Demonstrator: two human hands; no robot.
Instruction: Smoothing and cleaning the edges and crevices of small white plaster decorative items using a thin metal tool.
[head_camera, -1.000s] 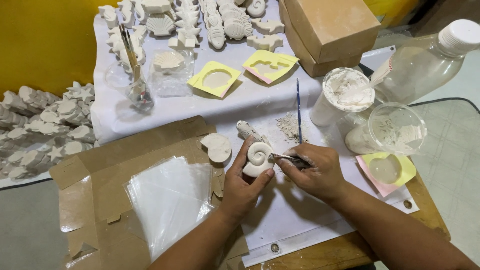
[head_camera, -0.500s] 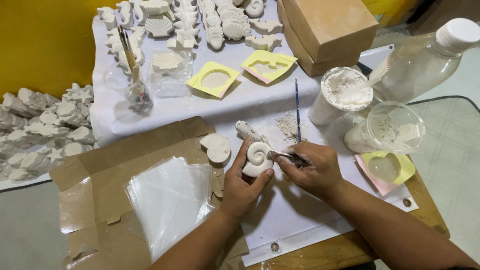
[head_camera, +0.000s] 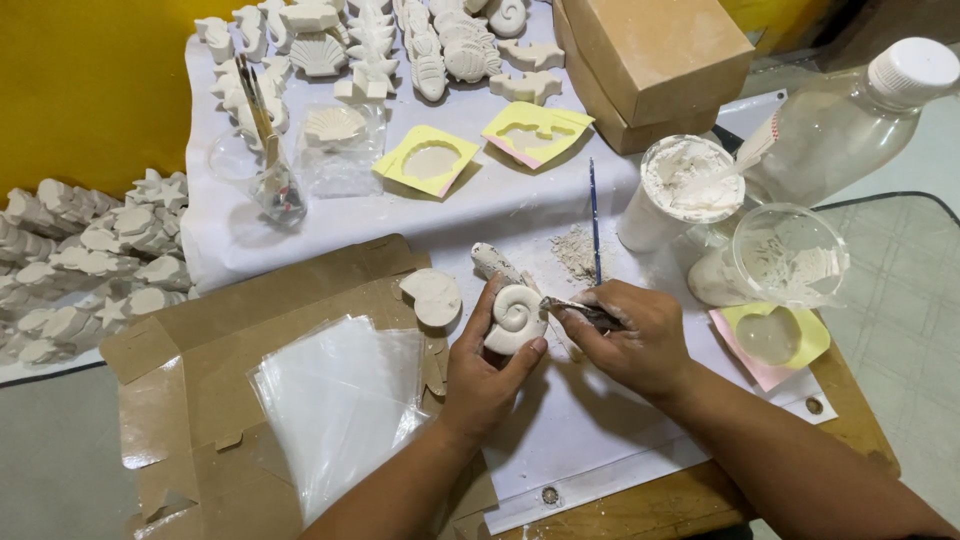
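- My left hand (head_camera: 487, 375) fingers wrap the white spiral shell (head_camera: 515, 318), just above the bench (head_camera: 600, 440).
- My right hand (head_camera: 635, 335) fingers pinch a small tool (head_camera: 575, 310), its tip touching the shell's right side.

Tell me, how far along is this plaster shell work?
Many white cast figures already lie in rows. The left hand holds a spiral shell cast while the right hand works its edge with a small tool. Another cast waits beside it.

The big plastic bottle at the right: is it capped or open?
Capped. The plastic bottle lies tilted, and a white screw cap sits on its neck.
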